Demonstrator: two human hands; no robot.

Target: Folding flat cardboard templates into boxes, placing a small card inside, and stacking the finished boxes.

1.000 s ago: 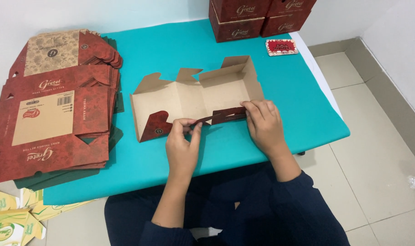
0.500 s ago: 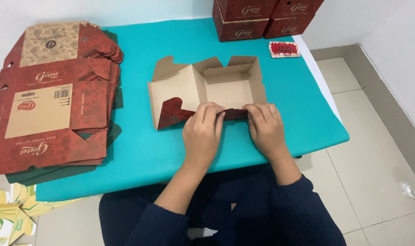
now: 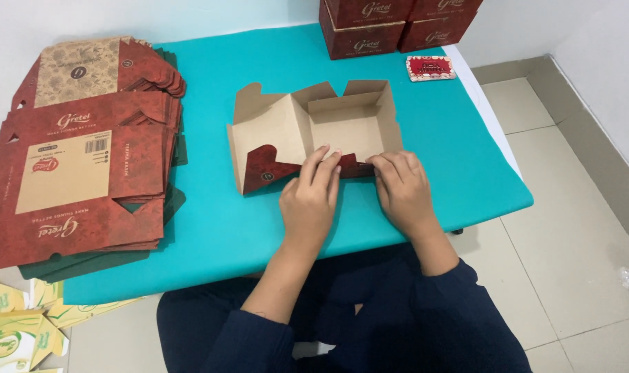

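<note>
Both hands, left hand [image 3: 309,200] and right hand [image 3: 402,191], now press flat with fingers closed onto the near wall of the half-folded brown-and-red cardboard box [image 3: 314,135] at the teal table [image 3: 218,228] middle, which stands squarer than a moment ago, so folding is advancing

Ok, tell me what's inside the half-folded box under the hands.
The box shows only bare brown card inside: floor and walls, nothing lying in it. The left hand and right hand press its near red wall, covering that edge, so what lies under their fingers cannot be seen.
</note>
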